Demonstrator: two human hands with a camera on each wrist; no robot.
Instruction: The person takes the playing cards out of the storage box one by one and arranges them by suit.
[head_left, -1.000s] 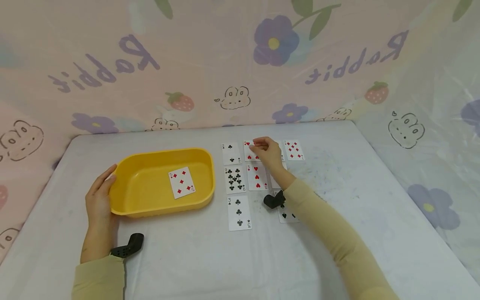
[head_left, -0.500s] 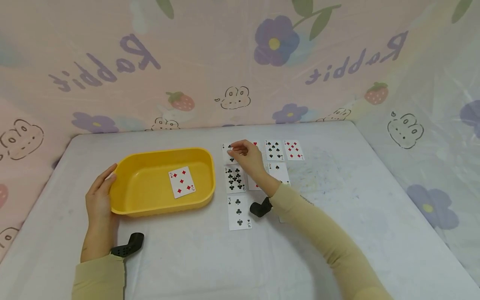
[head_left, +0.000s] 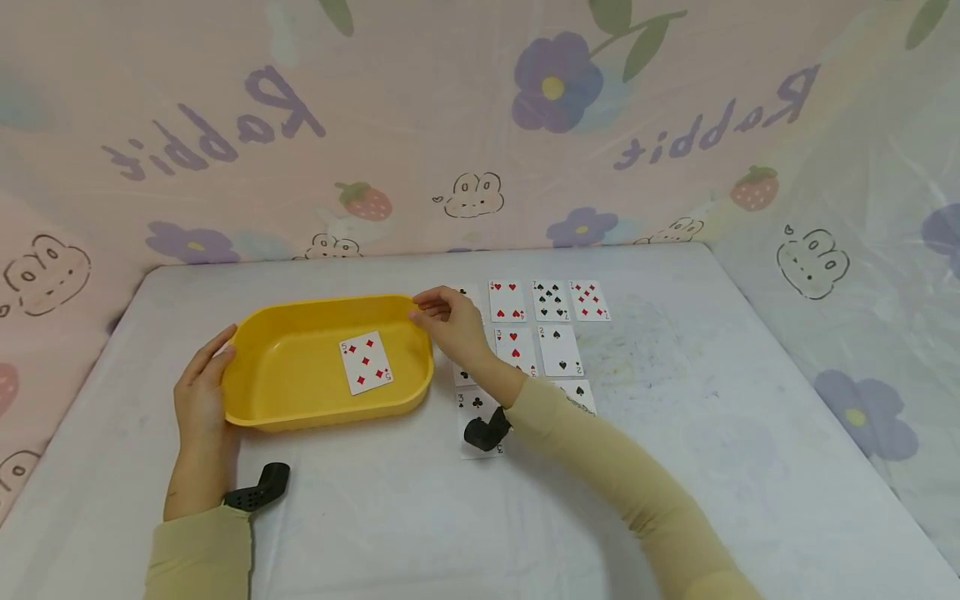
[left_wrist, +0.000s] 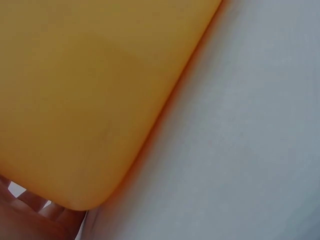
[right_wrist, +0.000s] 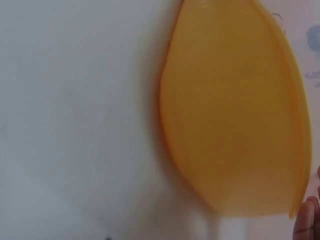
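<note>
Yellow tray (head_left: 315, 333) sits between left hand (head_left: 197, 400) and right hand (head_left: 450, 321).

Two bare hands are seen in the head view, the left hand (head_left: 198, 392) at the lower left of the frame and the right hand (head_left: 452, 321) near the centre. Both forearms are covered by close-fitting, pale yellow-beige long sleeves that end at the wrists. A small black angled device with a perforated face is worn at each wrist, one at the lower left and one just below centre.
</note>
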